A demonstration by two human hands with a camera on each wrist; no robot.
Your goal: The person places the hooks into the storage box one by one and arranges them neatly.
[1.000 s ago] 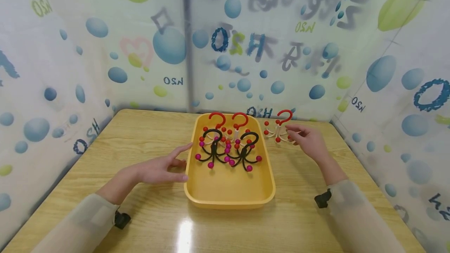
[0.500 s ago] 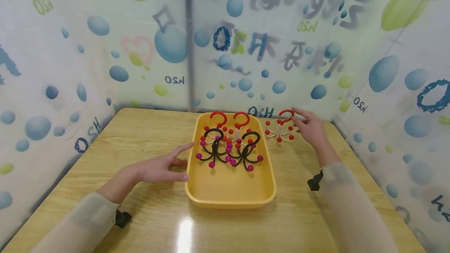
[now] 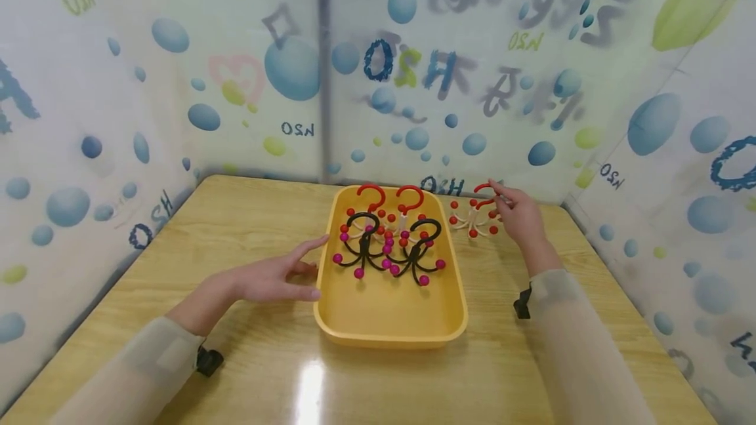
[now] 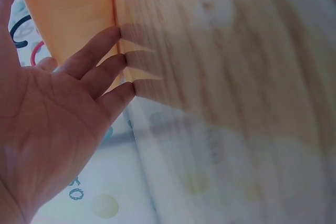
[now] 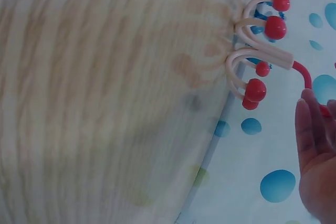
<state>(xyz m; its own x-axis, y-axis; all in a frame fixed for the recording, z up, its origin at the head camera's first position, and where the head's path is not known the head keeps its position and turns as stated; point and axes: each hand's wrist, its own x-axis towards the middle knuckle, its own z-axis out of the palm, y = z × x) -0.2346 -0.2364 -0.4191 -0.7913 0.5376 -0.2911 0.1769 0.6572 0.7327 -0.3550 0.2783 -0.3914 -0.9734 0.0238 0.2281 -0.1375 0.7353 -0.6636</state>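
Beyond the right side of the yellow tray (image 3: pixel 392 338), a cream hook hanger (image 3: pixel 472 220) stands upright on its curved, red-ball-tipped arms. My right hand (image 3: pixel 522 218) pinches its red hook between thumb and fingers; the right wrist view shows the hanger's arms (image 5: pixel 260 53) at the table, with the hand (image 5: pixel 321 166) up at the hook. Fingers spread, my left hand (image 3: pixel 268 279) rests against the tray's left side. In the left wrist view, that hand (image 4: pixel 55 111) lies alongside the tray wall (image 4: pixel 68 9) with its fingertips down at the table.
Two black hook hangers with magenta balls, a left one (image 3: pixel 364 246) and a right one (image 3: pixel 415 254), stand in the tray. Behind them are two cream ones with red hooks (image 3: pixel 410 195). A patterned curtain (image 3: pixel 236 123) rises behind the wooden table (image 3: pixel 254 359).
My right hand has moved from beside the cream hanger's arms up to its red hook and taken hold of it. The left hand has stayed at the tray. The head view has shifted slightly.
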